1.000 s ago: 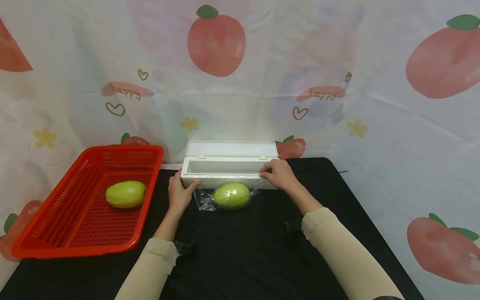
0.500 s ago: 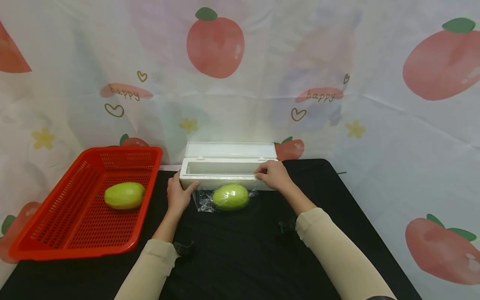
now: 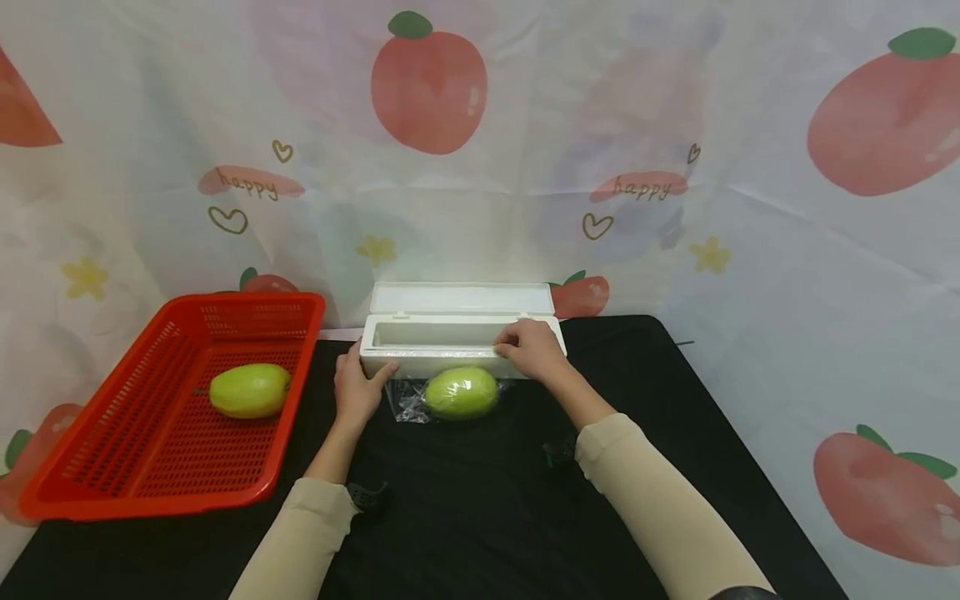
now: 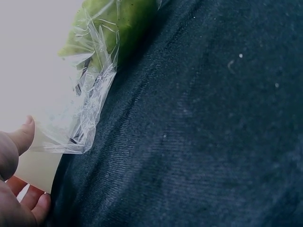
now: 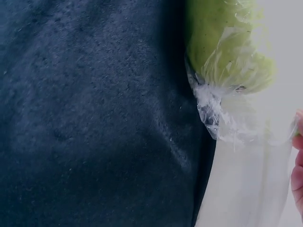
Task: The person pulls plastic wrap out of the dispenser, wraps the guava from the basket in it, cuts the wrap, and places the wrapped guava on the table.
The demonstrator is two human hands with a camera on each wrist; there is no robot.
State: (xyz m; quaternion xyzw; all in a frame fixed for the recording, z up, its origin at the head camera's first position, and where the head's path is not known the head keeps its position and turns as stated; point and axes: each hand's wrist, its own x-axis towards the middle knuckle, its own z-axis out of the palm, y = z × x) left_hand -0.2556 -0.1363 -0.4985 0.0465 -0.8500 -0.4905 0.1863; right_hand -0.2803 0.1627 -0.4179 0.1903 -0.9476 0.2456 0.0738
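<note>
A white cling film dispenser (image 3: 427,364) lies at the back of the table with its lid raised. My left hand (image 3: 356,388) grips its left end, thumb on the front wall and fingers round the side. At the front edge, right of centre, my right hand (image 3: 532,348) pinches the small slide cutter, mostly hidden by the fingertips; a greenish bit of the cutter (image 5: 298,135) shows in the right wrist view. Against the front wall sits a yellow-green melon (image 3: 461,394) wrapped in clear film (image 4: 92,109), which bunches at both ends and overlaps the dispenser's front.
A red plastic basket (image 3: 273,467) stands on the left with another yellow-green melon (image 3: 250,391) in it. Black cloth (image 3: 465,508) covers the table. Behind it hangs a white curtain (image 3: 525,108) printed with fruit.
My right hand has slid leftward along the dispenser's front edge, uncovering its right end. The left hand, the wrapped melon and the basket have stayed in place.
</note>
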